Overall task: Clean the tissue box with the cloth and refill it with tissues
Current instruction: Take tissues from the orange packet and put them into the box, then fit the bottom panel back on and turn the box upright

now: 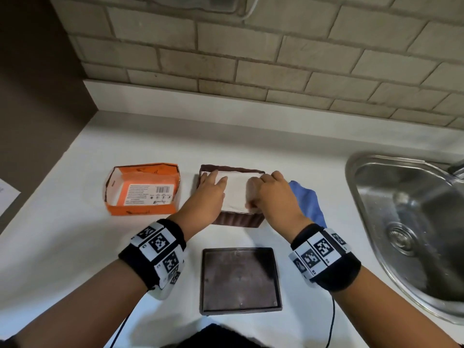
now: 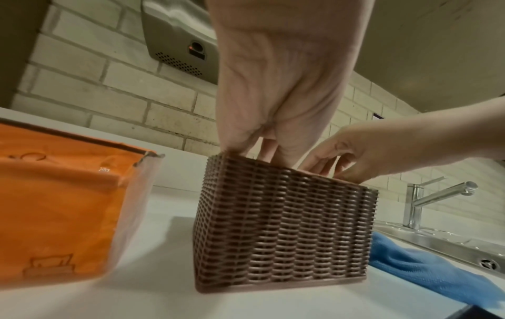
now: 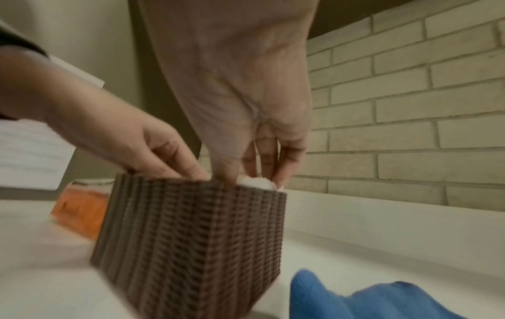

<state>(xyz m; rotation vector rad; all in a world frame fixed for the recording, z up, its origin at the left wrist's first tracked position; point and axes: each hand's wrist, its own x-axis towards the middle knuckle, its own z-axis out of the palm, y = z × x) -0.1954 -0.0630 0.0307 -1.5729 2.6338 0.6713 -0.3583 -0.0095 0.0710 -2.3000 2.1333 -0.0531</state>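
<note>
The brown woven tissue box stands in the middle of the white counter, filled with a stack of white tissues. My left hand lies flat on the left part of the stack, fingers straight and reaching into the box. My right hand curls over the right part, and in the right wrist view its thumb and fingers pinch the white tissues at the rim of the box. The blue cloth lies crumpled just right of the box. The box's dark lid rests flat in front.
An opened orange tissue carton sits left of the box. A steel sink with a tap takes up the right side. A brick wall runs behind the counter, with a wall-mounted dispenser above.
</note>
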